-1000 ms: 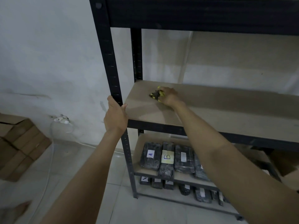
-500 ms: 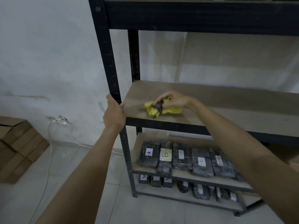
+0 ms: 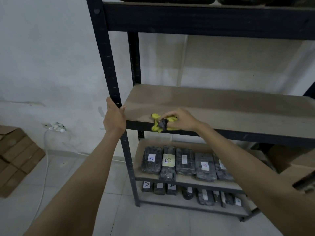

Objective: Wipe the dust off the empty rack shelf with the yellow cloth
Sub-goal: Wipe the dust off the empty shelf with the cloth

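A black metal rack [image 3: 109, 65] is seen from above and in front, set against a pale wall. Its middle shelf [image 3: 221, 106], a bare brown board, is at the centre of the view. The front-left upright of the rack is gripped by the left hand [image 3: 114, 118], fingers curled round the post just beside the shelf's left front corner, the thumb showing on the shelf side.

The yellow cloth [image 3: 157, 124] is held bunched in the right hand [image 3: 182, 120], pinched between thumb and curled fingers. The cloth lies at the shelf's front edge, near the left end, and is draped partly over the dark front rail, so that some of it hangs below the board. A dark patch is seen on the cloth beside the fingertips; what it is cannot be told. The cloth is to the right of the left hand and near it, but apart from it, with a short stretch of bare board between them. The right forearm is stretched in from the lower right.

On the shelf below, dark wrapped packages [image 3: 185, 161] are laid side by side, two of them marked with labels A and B. More packages are stood on the lowest shelf. Cardboard boxes [image 3: 15, 157] are stacked on the tiled floor at the left, and a white cable [image 3: 44, 160] is run down the wall beside them.
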